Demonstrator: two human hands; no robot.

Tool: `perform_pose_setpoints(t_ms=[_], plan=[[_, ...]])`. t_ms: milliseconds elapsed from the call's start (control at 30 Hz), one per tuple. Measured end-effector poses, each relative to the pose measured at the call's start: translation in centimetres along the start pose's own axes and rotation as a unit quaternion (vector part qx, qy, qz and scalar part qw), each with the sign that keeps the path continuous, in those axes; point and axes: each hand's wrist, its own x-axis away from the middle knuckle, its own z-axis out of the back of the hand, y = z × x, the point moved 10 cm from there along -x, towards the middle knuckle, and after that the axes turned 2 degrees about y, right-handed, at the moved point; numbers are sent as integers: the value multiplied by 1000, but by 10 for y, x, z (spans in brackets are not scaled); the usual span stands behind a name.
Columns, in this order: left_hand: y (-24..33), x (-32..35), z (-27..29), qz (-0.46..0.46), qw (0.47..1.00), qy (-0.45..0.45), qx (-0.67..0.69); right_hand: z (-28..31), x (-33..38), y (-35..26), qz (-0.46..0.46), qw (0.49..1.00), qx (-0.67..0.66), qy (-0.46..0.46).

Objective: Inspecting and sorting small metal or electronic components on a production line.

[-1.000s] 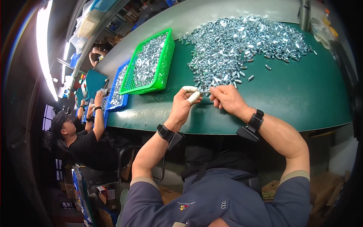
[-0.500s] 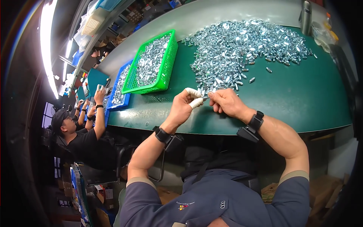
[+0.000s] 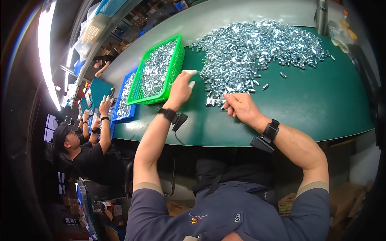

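My right hand (image 3: pixel 243 109) pinches a thin metal rod (image 3: pixel 217 99) that points left, just above the near edge of a heap of small shiny metal parts (image 3: pixel 241 52). Beside the green basket (image 3: pixel 164 95), my left hand (image 3: pixel 180 90) is raised with thumb and forefinger apart, both wrapped in white finger covers. Nothing shows between those two fingertips; the other fingers are largely hidden. Similar metal parts (image 3: pixel 157 68) fill the basket.
A blue tray (image 3: pixel 125 115) of metal parts lies left of the basket on the green tabletop (image 3: pixel 305 104). At the far right stand a metal flask (image 3: pixel 321 18) and a plastic bag (image 3: pixel 338 35). On the left, a co-worker (image 3: pixel 86 144) in black sits at the bench.
My left hand has moved left and away from my right hand, up to the basket's side, and its fingers have spread. The right hand has stayed nearly in place, with the rod now exposed.
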Motion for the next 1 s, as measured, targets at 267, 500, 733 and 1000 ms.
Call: perform_pose_setpoints(t_ms=[267,500,733,1000], plan=[[-24,-2,-58,-13,999,-46,17,-2,-2,2,-14,1000,-9,-12],[-2,65,-24,71,989,-14,126,-16,9,0,-19,996,81,-43],[27,93,-3,79,980,13,184,-22,9,-2,-6,996,74,-45],[56,92,-5,47,982,4,184,-18,8,1,-1,998,60,-31]])
